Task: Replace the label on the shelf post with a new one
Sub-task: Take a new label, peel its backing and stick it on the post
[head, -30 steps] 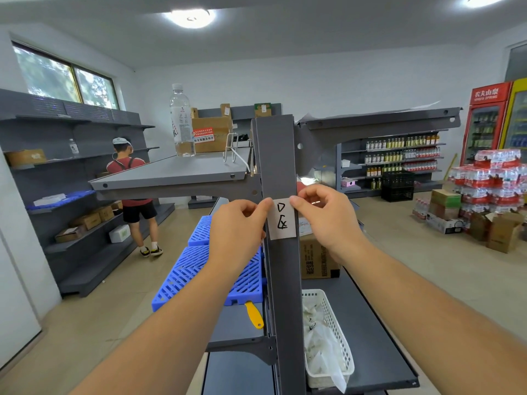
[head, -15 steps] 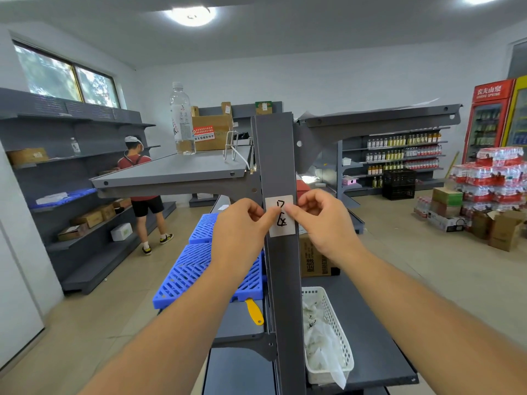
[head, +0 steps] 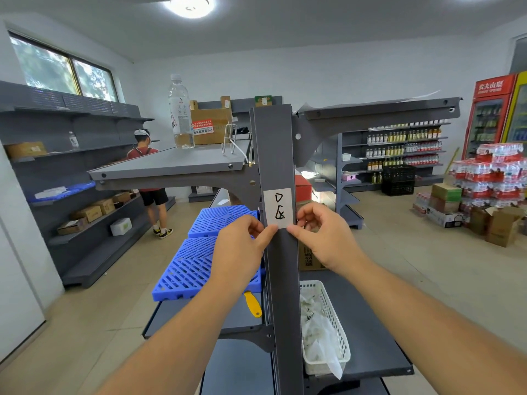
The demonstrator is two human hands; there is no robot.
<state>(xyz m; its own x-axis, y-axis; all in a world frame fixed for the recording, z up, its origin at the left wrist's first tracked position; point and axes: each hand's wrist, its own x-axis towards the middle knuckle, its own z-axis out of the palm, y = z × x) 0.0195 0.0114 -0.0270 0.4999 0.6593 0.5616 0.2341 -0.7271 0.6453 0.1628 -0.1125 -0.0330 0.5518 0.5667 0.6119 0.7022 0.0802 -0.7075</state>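
Note:
A white label (head: pixel 278 208) with black handwriting lies flat on the front of the dark grey shelf post (head: pixel 281 280), just below the upper shelf bracket. My left hand (head: pixel 242 248) is left of the post, its thumb tip on the label's lower left corner. To the right of the post, my right hand (head: pixel 325 235) has its fingertips pinched at the label's lower right corner. The other fingers of both hands are curled in. The whole label face shows above my fingertips.
A water bottle (head: pixel 180 112) and a cardboard box (head: pixel 211 125) stand on the upper shelf (head: pixel 171 166). Blue plastic grids (head: pixel 196 263), a yellow-handled tool (head: pixel 253 305) and a white basket (head: pixel 330 323) lie on the lower shelves. A person (head: pixel 148 178) stands at the left wall shelving.
Both hands have slid down from the label's sides to its bottom corners, uncovering the writing. The person in the background has stepped along the wall shelving.

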